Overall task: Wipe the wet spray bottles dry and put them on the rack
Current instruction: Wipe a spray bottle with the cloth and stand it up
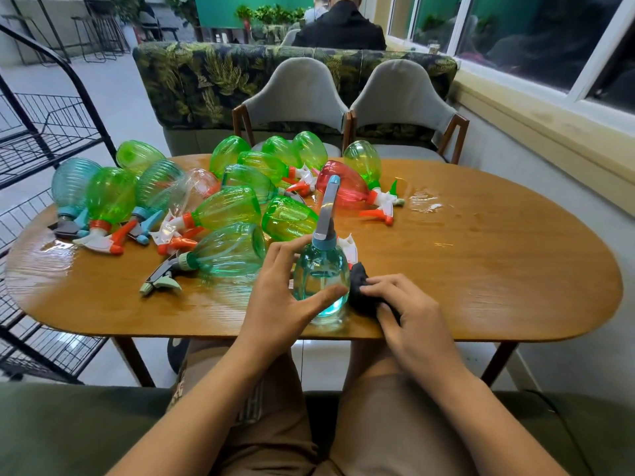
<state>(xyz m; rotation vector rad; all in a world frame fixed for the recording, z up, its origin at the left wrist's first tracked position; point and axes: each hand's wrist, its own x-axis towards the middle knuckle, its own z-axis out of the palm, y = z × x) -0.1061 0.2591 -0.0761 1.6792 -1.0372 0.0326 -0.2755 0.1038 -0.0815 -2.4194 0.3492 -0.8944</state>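
Blue spray bottle (pixel 321 280) is standing at lower centre on the bench (pixel 481 262), left hand (pixel 278 297) curling round its belly, right hand (pixel 412 321) clutching a dark cloth (pixel 360 293) against its side. Wet, light plastic is probably making it slippery, favouring the neck.

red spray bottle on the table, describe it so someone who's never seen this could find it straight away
Start at the oval wooden table and find the heap of spray bottles lying across its left and middle. At the heap's right edge, beside a wet patch, lies the red spray bottle. It is the only deep red one; the bottles around it are green.
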